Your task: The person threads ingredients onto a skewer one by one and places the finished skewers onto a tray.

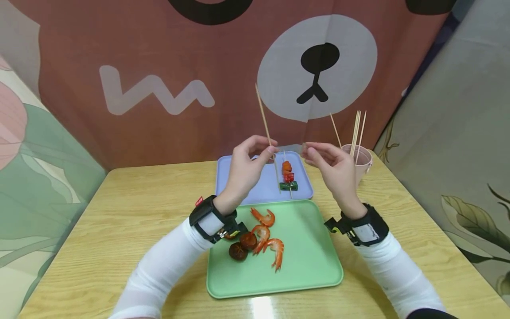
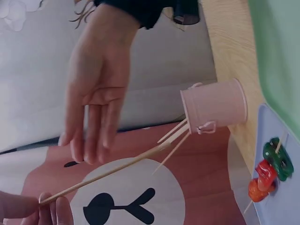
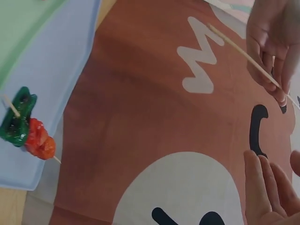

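In the head view my left hand (image 1: 248,170) pinches a bamboo skewer (image 1: 263,116) between thumb and fingers, over the blue tray (image 1: 245,188). The skewer is bare and stands nearly upright, slightly tilted. To its right my right hand (image 1: 338,173) is raised, apart from the skewer; its fingers look straight and hold nothing in the left wrist view. On the blue tray lies a loaded skewer with an orange piece, a red piece and a green pepper piece (image 1: 288,186). Below both hands, the green tray (image 1: 307,266) bears three shrimp (image 1: 277,251) and brown mushrooms (image 1: 238,251), partly hidden by my left wrist.
A pink bucket (image 1: 362,166) with several bare skewers (image 1: 355,133) stands behind my right hand, at the table's back right. The wooden table (image 1: 131,212) meets a brown printed cloth (image 1: 167,137) at the back. Printed cloths also hang at both sides.
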Demonstrator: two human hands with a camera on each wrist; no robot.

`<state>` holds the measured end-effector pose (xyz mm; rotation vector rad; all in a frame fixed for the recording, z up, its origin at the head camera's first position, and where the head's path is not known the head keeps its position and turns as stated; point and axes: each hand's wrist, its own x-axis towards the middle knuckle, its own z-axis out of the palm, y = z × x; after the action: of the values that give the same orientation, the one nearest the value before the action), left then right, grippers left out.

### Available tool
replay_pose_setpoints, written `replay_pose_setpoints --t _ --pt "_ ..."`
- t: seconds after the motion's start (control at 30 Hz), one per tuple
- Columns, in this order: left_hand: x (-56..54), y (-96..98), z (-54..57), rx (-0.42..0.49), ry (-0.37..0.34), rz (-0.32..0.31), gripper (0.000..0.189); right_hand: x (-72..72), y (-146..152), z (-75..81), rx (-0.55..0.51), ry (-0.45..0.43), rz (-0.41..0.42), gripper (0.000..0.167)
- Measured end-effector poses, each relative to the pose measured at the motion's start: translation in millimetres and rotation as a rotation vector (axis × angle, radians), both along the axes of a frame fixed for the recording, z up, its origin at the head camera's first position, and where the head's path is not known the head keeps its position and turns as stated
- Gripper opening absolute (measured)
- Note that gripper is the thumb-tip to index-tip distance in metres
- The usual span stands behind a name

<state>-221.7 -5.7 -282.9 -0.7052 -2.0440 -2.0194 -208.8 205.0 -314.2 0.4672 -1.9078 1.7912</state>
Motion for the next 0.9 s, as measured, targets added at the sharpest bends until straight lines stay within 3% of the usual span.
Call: replay_pose_setpoints --t 0.17,0.33,0.6,0.9 --pt "4.2 -2.9 0.4 0.136 -0.068 -0.007 0.015 7.6 1.2 -9.9 0.155 -0.054 -0.006 0.029" --pt "8.6 -3.6 -0.8 0.25 -0.142 -0.02 0.016 13.1 2.6 -18.6 0.232 -0.072 0.022 0.029" --pt "14.2 -2.5 -7.1 0.365 -0.269 -0.048 0.017 21.4 2.7 -26.0 0.267 -0.131 0.068 0.029" --pt "18.3 0.8 -17.4 0.441 -0.346 -0.073 0.011 29.8 3.2 -31.6 0.256 -0.171 0.156 0.028"
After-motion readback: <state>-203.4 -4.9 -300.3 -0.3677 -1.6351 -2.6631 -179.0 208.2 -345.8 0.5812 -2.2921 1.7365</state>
